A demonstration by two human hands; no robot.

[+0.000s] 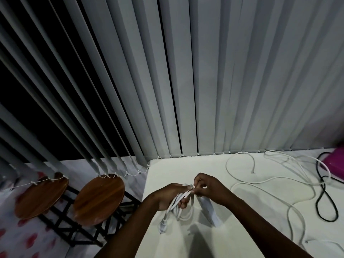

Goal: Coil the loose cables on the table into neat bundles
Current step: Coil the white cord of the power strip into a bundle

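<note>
- Desk (242,229) first: pale, matte, smooth top, so nothing on it stops a cable sliding. If the tail gets tugged hard, I'd guess the whole loose mess drags along with it.
- Loose white cables (275,180) sprawl in wide floppy curves across the right half, crossing a thinner black cable (323,200) near a pink thing (335,164) at the edge. Those crossings look like the main snag risk; pull one and the other probably comes too.
- White bundle (178,203) is up over the near left part of the desk, a few round glossy loops with a plug end (161,223) dangling below. Rubbery cord tends to spring back, so slack loops could pop open.
- Left hand (168,197) has its grip clamped round the loops.
- Right hand (208,189) has its grip pinched together on a strand right beside the left fingertips. Lose that pinch and the wrap likely unwinds.
</note>
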